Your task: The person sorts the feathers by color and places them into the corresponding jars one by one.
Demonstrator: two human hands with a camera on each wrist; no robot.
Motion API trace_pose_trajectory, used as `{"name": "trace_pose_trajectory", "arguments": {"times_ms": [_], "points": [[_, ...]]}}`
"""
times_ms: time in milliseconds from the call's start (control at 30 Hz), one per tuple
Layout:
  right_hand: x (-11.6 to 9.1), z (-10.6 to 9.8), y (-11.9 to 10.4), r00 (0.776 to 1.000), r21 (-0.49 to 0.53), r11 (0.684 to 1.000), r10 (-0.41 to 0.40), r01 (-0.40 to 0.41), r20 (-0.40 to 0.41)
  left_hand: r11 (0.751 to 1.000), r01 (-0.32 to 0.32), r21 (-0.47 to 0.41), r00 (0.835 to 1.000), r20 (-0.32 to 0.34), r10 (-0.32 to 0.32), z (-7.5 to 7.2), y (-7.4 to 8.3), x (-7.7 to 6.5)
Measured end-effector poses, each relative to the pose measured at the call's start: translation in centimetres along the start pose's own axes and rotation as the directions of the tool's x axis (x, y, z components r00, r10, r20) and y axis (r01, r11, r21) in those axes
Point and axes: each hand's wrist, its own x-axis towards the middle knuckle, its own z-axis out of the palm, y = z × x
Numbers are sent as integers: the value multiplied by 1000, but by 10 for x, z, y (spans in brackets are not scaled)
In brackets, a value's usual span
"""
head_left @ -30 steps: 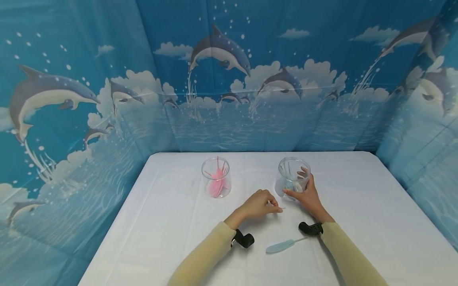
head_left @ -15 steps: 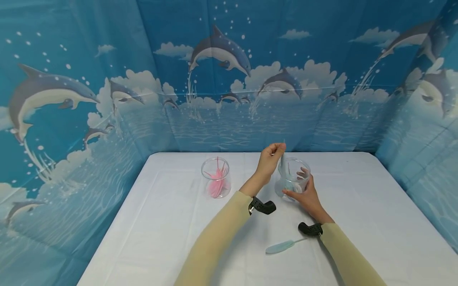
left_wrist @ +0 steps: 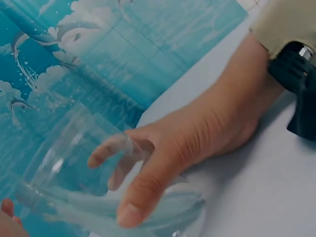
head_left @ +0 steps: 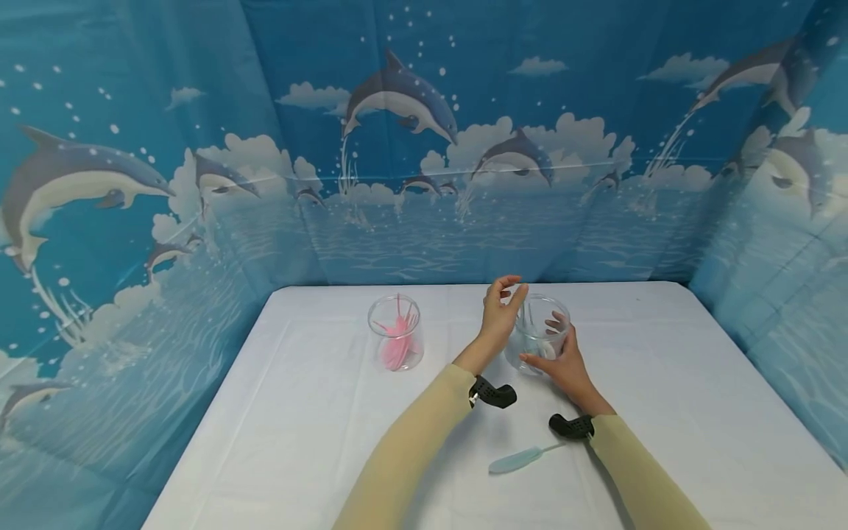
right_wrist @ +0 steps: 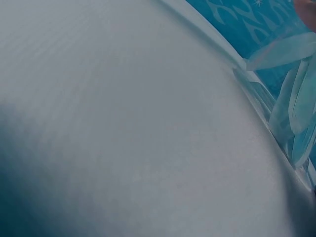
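My right hand [head_left: 570,370] grips a clear glass jar [head_left: 539,338] at its near right side, thumb in front and fingers around the far side. Pale blue feathers [right_wrist: 301,98] stand inside that jar. At the jar's left rim is my left hand [head_left: 500,313], thumb and fingers apart with nothing seen between them. Only fingertips of the left hand [left_wrist: 9,217] show in the left wrist view, which also shows the right hand on the jar. One pale blue feather [head_left: 514,461] lies on the table near the right wrist.
A second glass jar [head_left: 380,324] to the left holds pink feathers [head_left: 397,346]. A white cloth covers the table [head_left: 298,412]. A blue dolphin-print curtain [head_left: 424,228] hangs behind and at both sides. Black wrist cameras [head_left: 497,394] sit on both wrists.
My left hand rose from the table with a pale blue feather, held it upright over the right jar, and let go there. The right hand keeps its grip on the jar.
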Motion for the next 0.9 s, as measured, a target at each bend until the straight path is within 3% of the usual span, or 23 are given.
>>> {"name": "trace_pose_trajectory", "arguments": {"times_ms": [100, 200, 267, 333, 433, 533, 633, 667, 733, 800, 900], "points": [[-1, 0, -1, 1000, -10, 1000, 1, -1, 0, 995, -75, 69, 997, -7, 75, -7, -5, -8], [0, 0, -1, 1000, -25, 1000, 10, -10, 4, 954, -232, 192, 972, 8, 235, -14, -5, -19], [0, 0, -2, 1000, -38, 999, 12, -12, 10, 890, -356, 284, 933, 52, 356, -18, -4, -27], [-1, 0, -6, 1000, -32, 999, -8, 9, 21, 804, -466, 370, 882, 124, 455, -22, -2, -39], [-3, -1, -17, 999, -6, 999, -48, 49, 22, 683, -575, 450, 816, 265, 514, -26, -2, -61], [-4, -1, -23, 998, 10, 998, -64, 64, 19, 571, -627, 529, 779, 429, 458, -27, -5, -86], [-3, 0, -12, 1000, 1, 1000, -26, 26, 14, 482, -620, 619, 777, 569, 270, -26, -9, -110], [-2, 0, -7, 1000, -2, 1000, -17, 17, 15, 441, -620, 649, 772, 605, 194, -26, -10, -118], [-1, 1, 2, 1000, -6, 1000, -6, 6, 14, 362, -610, 705, 767, 640, 44, -24, -13, -131], [-1, 1, 1, 1000, -5, 1000, -13, 13, 15, 298, -597, 744, 765, 641, -66, -21, -16, -140], [0, 0, 1, 1000, -11, 1000, -5, 5, 12, 217, -595, 774, 768, 627, -131, -18, -22, -150]]}}
